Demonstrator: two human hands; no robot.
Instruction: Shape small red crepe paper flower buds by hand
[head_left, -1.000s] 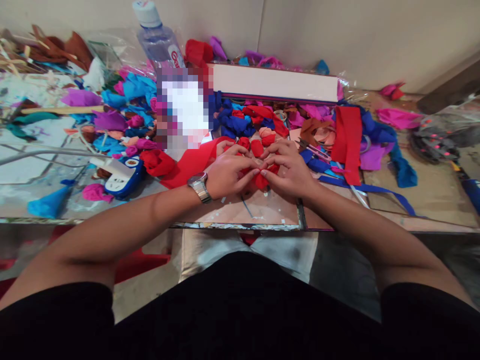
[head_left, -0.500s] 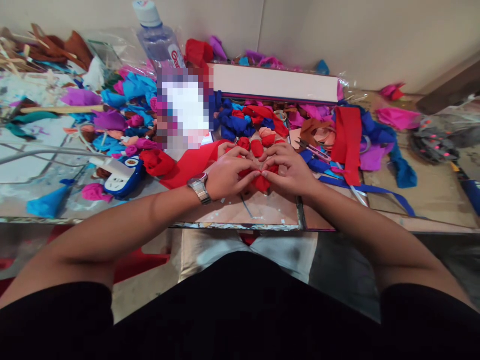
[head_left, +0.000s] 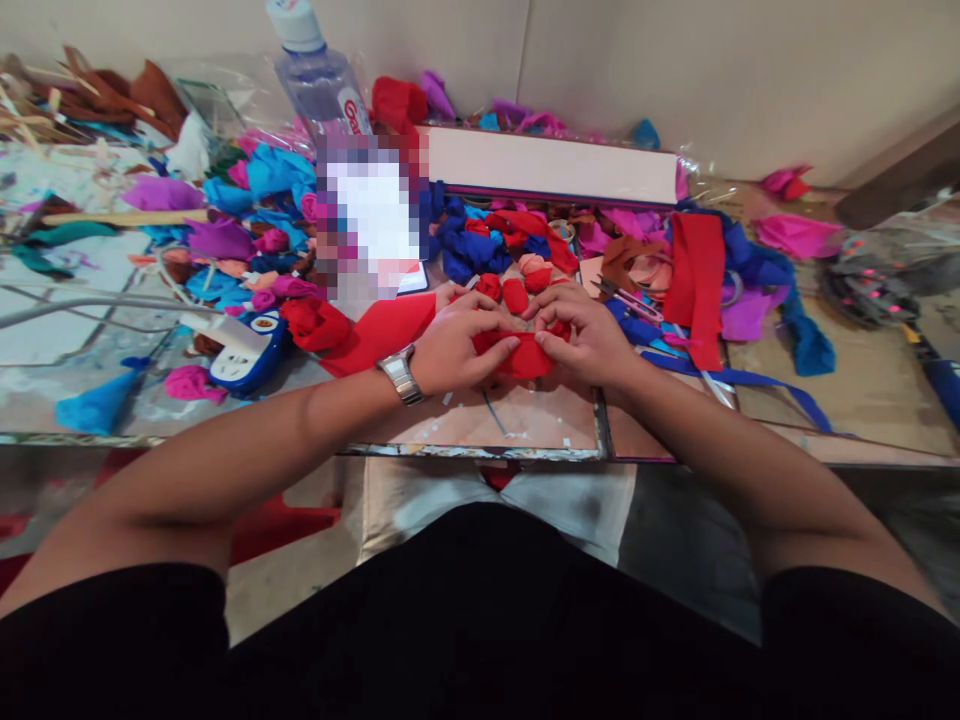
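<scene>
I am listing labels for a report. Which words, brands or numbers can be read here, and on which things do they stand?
"Gra": red letters, cut off, on the label of the water bottle.
Blue and white device: a small round mark, too small to read.
Pixelated patch: unreadable.
Nothing else carries text.

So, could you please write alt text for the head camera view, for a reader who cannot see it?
Two bare hands, left hand and right hand, pinch a small red fabric piece between them above a cluttered table. Behind them lie red, blue, pink and purple fabric scraps, a long white box and a plastic bottle.
</scene>
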